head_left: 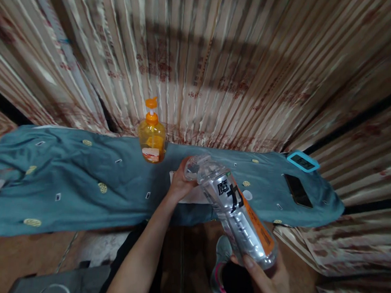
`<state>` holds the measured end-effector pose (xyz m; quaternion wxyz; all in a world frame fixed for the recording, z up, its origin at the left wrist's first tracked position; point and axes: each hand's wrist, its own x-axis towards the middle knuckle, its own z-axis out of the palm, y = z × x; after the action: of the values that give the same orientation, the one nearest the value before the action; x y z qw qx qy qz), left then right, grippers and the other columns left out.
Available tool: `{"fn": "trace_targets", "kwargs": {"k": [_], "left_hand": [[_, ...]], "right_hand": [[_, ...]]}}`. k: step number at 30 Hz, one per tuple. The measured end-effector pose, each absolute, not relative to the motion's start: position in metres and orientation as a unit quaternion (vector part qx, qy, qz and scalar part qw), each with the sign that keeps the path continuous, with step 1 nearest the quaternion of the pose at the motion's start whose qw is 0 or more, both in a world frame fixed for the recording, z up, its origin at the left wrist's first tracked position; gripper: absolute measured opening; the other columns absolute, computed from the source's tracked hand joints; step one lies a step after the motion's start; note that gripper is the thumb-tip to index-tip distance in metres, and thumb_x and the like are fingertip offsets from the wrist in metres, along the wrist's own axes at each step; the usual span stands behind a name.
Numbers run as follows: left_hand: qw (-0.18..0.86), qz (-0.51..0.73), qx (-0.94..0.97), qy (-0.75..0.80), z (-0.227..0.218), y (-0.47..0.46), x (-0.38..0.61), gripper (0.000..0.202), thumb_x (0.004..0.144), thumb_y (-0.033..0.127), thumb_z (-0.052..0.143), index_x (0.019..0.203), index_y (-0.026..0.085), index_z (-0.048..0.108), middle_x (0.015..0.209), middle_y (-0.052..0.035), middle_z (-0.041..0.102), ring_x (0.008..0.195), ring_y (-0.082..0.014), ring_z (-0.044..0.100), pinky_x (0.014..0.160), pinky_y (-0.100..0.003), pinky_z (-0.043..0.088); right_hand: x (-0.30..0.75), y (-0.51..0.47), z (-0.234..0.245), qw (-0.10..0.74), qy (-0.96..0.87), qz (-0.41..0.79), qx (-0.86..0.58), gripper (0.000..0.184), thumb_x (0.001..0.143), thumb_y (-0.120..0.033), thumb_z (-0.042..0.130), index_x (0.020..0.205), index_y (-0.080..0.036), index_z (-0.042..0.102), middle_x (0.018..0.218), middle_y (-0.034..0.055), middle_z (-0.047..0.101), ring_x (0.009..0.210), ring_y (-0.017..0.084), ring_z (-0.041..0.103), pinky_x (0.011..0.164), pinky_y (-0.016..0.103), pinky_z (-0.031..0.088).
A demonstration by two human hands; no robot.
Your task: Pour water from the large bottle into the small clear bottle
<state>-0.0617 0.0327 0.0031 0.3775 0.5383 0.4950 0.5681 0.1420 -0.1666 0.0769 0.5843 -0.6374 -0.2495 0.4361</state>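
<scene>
My left hand (182,181) is closed around a small clear plastic cup (191,168) over the middle of the cloth-covered board. In my right hand (267,279) is the base of a large clear bottle (240,215) with a silver and orange label, tilted so its neck points up and left to the cup. The bottle's neck overlaps the cup's rim; whether they touch I cannot tell, nor whether liquid is flowing. Beneath my left hand lies a white sheet (197,196), partly covered. A white round cap (247,194) rests just right of the bottle.
An orange pump bottle (151,139) stands at the board's back edge, left of the cup. To the right lie a black phone (298,191) and a blue-framed digital timer (303,161). The teal cloth (81,179) covers the narrow board, and curtains (193,67) hang behind it.
</scene>
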Motion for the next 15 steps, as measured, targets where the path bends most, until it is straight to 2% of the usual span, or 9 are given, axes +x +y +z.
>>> {"fn": "trace_targets", "kwargs": {"k": [2,5,11,15], "left_hand": [[0.389,0.575,0.539,0.478,0.003,0.032,-0.062,0.078,0.063,0.018,0.09,0.136,0.022,0.062,0.137,-0.0108,0.077,0.131,-0.0314,0.073,0.119,-0.046,0.054],[0.391,0.574,0.541,0.474,0.005,0.031,-0.062,0.078,0.064,0.019,0.089,0.136,0.02,0.061,0.138,-0.0117,0.077,0.131,-0.032,0.073,0.119,-0.046,0.054],[0.374,0.55,0.541,0.514,0.013,0.029,-0.064,0.077,0.061,0.016,0.092,0.132,0.024,0.065,0.131,-0.0073,0.08,0.126,-0.0318,0.076,0.112,-0.043,0.059],[0.368,0.55,0.543,0.517,0.015,0.028,-0.064,0.075,0.062,0.014,0.09,0.132,0.023,0.065,0.13,-0.0068,0.08,0.123,-0.0308,0.076,0.111,-0.043,0.06]], "right_hand": [[0.142,-0.166,0.077,0.59,-0.241,0.436,-0.636,0.086,0.053,-0.051,0.109,0.12,-0.02,0.064,0.088,-0.0022,0.083,0.067,0.018,0.082,0.066,0.017,0.067],[0.141,-0.166,0.078,0.6,-0.228,0.444,-0.625,0.087,0.053,-0.048,0.109,0.123,-0.022,0.065,0.091,-0.0044,0.086,0.065,0.018,0.083,0.066,0.015,0.067],[0.144,-0.17,0.075,0.585,-0.249,0.435,-0.638,0.086,0.057,-0.052,0.107,0.125,-0.021,0.065,0.096,-0.001,0.085,0.068,0.02,0.083,0.069,0.02,0.069],[0.148,-0.171,0.072,0.578,-0.259,0.441,-0.636,0.089,0.06,-0.051,0.106,0.133,-0.021,0.065,0.097,0.0017,0.086,0.07,0.021,0.084,0.07,0.022,0.069]]}}
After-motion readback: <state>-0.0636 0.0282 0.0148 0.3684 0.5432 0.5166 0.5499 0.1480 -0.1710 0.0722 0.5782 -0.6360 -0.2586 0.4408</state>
